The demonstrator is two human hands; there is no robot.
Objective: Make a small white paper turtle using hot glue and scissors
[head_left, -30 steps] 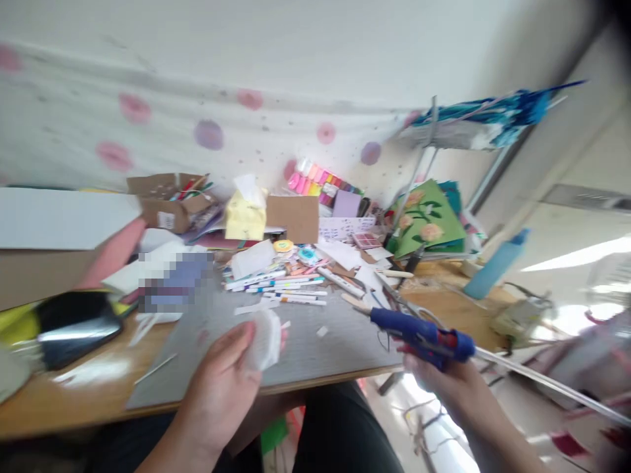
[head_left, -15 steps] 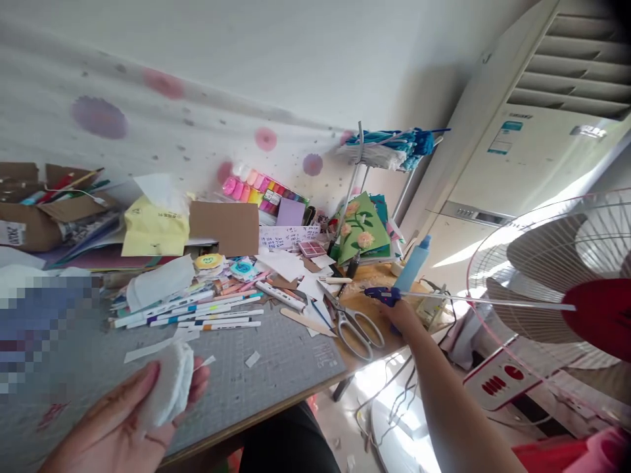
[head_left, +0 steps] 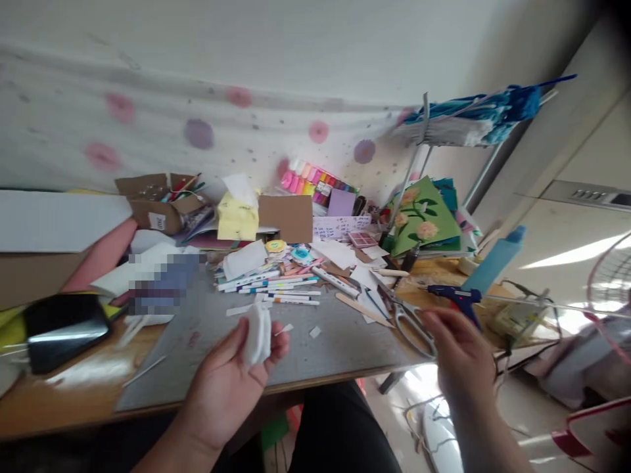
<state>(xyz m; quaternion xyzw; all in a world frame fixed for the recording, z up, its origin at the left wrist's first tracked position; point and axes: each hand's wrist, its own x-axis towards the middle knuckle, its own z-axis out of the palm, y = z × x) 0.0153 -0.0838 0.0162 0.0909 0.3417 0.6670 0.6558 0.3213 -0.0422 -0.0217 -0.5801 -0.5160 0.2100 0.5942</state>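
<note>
My left hand (head_left: 221, 381), near the desk's front edge, grips a thick white padded piece (head_left: 257, 336) with a soft, layered edge between thumb and fingers. A small white strip (head_left: 284, 330) sticks out by its fingertips. On the right, my right hand (head_left: 463, 361) is raised with its fingers curled in; no object shows in it. Just beyond it a dark blue glue gun (head_left: 456, 295) stands at the desk's right end, apart from the hand. Grey-handled scissors (head_left: 413, 328) lie to the hand's left.
White markers (head_left: 276, 289) and paper scraps (head_left: 335, 253) cover the middle of the grey mat (head_left: 335, 348). A wooden stick (head_left: 362, 309) lies near the scissors. Cardboard box (head_left: 158, 217) and yellow packet (head_left: 237, 220) stand behind. A light blue bottle (head_left: 495, 263) and fan (head_left: 611, 269) are at right.
My right hand has let go of the glue gun and drawn back towards me. The view has swung left, bringing in more of the desk's left side. My left hand still holds the white piece.
</note>
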